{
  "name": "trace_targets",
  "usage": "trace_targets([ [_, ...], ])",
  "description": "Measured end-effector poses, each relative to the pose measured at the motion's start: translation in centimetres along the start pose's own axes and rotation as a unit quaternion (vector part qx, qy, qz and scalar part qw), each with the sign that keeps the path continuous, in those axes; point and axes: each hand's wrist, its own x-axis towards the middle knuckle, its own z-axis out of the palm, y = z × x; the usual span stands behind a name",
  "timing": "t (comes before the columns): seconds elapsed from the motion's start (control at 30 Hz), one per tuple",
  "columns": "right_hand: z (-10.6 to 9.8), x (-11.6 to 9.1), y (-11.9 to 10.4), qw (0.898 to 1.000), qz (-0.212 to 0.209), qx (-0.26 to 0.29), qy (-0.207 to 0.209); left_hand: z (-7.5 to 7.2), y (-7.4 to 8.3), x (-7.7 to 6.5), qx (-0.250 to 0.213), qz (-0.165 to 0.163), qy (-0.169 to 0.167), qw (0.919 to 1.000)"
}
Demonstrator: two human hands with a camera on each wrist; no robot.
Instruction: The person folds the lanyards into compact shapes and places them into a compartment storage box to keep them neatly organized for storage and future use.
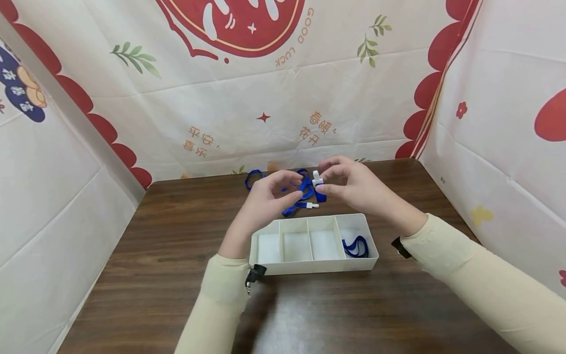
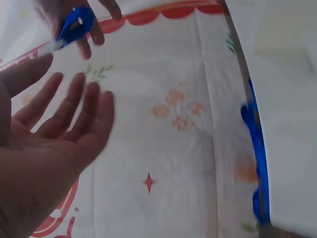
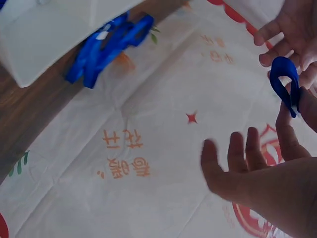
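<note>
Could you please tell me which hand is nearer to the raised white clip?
Right. The right hand holds the clip; the left hand is apart from it, to its left in the head view.

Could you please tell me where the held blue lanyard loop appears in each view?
Head: the blue lanyard loop is just right of centre, held by the right hand.
Left wrist: blue lanyard loop near the upper left corner.
Right wrist: blue lanyard loop near the right edge, above mid-height.
Shared landmark: the printed red four-pointed star.
</note>
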Motion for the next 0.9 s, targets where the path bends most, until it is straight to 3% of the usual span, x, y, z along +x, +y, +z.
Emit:
trace_targets([
  [0.1,0.5,0.0,0.3,1.000,0.004,-0.028,-0.009,-0.8,-0.6,-0.5,0.068,-0.027,-0.044,0.9963],
  [0.17,0.9,-0.1,0.8,0.998,0.006,-0.057,-0.012,-1.1,-1.1,-0.7,0.138,-0.042,-0.090,0.9855],
  [0.23,1.5,-0.1,1.4,0.996,0.005,-0.091,-0.011,-1.2,-1.7,-1.1,0.197,-0.068,-0.144,0.9673],
  [0.33,2.6,-0.3,2.5,0.990,-0.004,-0.139,-0.011,-1.2,-2.5,-1.8,0.272,-0.123,-0.214,0.9301],
  [0.43,3.9,-0.5,3.7,0.982,-0.021,-0.186,-0.018,-1.2,-3.3,-2.6,0.315,-0.183,-0.254,0.8959],
  [0.53,5.2,-0.9,5.0,0.974,-0.031,-0.223,-0.038,-0.9,-4.1,-3.0,0.340,-0.209,-0.279,0.8736],
  [0.67,6.8,-1.3,6.4,0.963,-0.040,-0.258,-0.070,-0.3,-4.9,-3.2,0.351,-0.210,-0.294,0.8637],
  [0.77,7.7,-1.5,7.1,0.955,-0.040,-0.279,-0.088,0.0,-5.0,-3.1,0.362,-0.207,-0.290,0.8614],
  [0.9,8.7,-1.2,7.9,0.948,-0.034,-0.297,-0.112,0.4,-4.9,-2.7,0.387,-0.212,-0.282,0.8519],
])
